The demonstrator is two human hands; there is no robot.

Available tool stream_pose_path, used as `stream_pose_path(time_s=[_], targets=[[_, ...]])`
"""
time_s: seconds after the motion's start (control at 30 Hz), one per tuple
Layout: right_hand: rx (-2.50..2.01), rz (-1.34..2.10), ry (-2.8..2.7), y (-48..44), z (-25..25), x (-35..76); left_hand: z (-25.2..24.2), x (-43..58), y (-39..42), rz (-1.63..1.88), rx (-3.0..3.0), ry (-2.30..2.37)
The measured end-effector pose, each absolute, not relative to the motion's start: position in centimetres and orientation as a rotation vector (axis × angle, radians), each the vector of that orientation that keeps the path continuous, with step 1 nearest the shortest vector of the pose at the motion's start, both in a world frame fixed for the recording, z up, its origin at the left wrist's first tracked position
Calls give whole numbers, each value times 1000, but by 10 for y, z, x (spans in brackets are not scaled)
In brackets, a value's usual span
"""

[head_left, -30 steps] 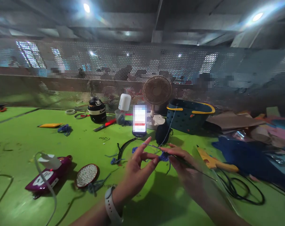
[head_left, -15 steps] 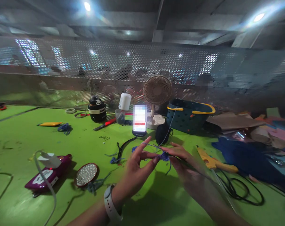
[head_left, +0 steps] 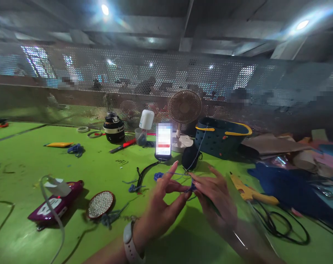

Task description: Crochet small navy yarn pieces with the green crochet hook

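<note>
White watch strap (head_left: 134,246) at the wrist, a left hand (head_left: 161,209) pinches a small blue crochet piece (head_left: 193,186) between thumb and middle finger, index finger raised under a taut yarn strand (head_left: 180,173). The right hand (head_left: 218,196), at the piece's four o'clock, closes thumb and forefinger on it around a partly hidden crochet hook (head_left: 212,205). A dark yarn ball (head_left: 189,158) sits at twelve o'clock, a yellow-handled basket (head_left: 220,141) at one.

Runs lime green across the surface (head_left: 100,172), blue through the yarn piece (head_left: 193,186), dark teal over the yellow-handled basket (head_left: 218,143) and densely pale-dotted over the dark-red-rimmed disc (head_left: 100,204).
</note>
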State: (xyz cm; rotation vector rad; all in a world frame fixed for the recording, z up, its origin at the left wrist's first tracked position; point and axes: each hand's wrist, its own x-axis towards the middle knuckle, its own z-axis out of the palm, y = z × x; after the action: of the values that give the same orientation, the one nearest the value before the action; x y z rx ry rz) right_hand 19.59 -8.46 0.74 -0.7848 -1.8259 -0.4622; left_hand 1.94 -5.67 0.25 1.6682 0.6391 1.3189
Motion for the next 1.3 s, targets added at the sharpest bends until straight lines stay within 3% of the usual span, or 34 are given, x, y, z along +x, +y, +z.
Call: stream_pose_path(time_s=[0.1, 0.3, 0.83, 1.3], targets=[[-752, -427, -1795, -87, 9, 195, 7, 20, -57, 1135, 1349, 558], [-683, 69, -1642, -89, 11, 192, 17, 12, -50, 927, 977, 430], [-736, 749, -1330, -84, 5, 201, 20, 0, -36, 887, 1172, 400], [-768, 903, -1309, -80, 13, 210, 21, -6, -34, 987, 1721, 521]])
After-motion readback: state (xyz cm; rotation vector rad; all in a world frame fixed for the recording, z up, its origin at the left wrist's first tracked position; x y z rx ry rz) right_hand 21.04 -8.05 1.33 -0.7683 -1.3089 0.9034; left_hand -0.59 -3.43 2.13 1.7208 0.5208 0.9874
